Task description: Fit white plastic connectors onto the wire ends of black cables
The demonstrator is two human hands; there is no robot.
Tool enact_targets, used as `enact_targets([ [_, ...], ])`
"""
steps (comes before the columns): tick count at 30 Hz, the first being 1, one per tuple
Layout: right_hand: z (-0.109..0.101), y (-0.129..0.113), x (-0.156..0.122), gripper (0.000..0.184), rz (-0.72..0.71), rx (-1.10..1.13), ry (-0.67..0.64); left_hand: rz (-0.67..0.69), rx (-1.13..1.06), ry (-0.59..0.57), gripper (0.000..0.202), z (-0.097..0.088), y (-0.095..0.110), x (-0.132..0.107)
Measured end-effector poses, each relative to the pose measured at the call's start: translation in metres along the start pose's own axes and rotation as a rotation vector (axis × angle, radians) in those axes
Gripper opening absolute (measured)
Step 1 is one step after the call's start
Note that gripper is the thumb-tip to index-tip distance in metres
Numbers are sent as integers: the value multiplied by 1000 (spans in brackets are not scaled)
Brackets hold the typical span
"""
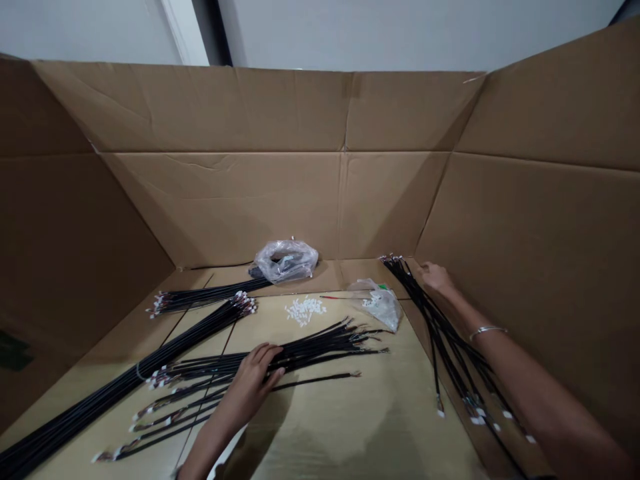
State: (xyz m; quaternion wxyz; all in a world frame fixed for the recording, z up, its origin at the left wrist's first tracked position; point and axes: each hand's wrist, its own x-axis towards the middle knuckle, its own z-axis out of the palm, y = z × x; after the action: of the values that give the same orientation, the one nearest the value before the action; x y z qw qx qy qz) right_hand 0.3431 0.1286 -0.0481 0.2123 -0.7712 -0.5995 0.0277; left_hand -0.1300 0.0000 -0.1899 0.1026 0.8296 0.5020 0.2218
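Note:
My left hand (256, 379) lies over a loose bundle of black cables (310, 348) at the front middle, its fingers and thumb closed around some of them. These cables have white connectors at their left ends and bare wire ends at the right. My right hand (437, 277) is far back on the right, beside the top of another bundle of black cables (427, 310) with white connectors. Its fingers are curled; what they hold, if anything, is too small to make out. One single cable (320, 381) lies just in front of the left bundle.
Small white connectors (305, 310) form a pile in the middle. A clear bag (383, 307) with white pieces sits right of it, and another plastic bag (287, 261) behind. A tied cable bundle (100, 400) and a shorter one (210, 293) lie left. Cardboard walls (250, 200) enclose the table.

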Motion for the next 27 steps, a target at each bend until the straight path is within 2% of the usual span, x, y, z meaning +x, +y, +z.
enact_targets([
  [4, 34, -40, -13, 34, -261, -70, -131, 49, -12, -74, 32, 19, 22, 20],
  [9, 98, -110, -64, 30, -620, -130, -299, 105, -16, -161, 33, 45, 59, 41],
  [13, 130, -141, -93, 31, -783, -186, -339, 78, 15, -197, 34, 58, 73, 52],
  [20, 149, -146, -95, 32, -819, -274, -331, 54, 29, -233, 35, 61, 72, 54],
  [24, 145, -145, -95, 32, -815, -299, -320, 43, 14, -222, 35, 63, 72, 52],
  [27, 134, -141, -90, 32, -796, -322, -299, 39, -2, -208, 35, 64, 72, 50],
])
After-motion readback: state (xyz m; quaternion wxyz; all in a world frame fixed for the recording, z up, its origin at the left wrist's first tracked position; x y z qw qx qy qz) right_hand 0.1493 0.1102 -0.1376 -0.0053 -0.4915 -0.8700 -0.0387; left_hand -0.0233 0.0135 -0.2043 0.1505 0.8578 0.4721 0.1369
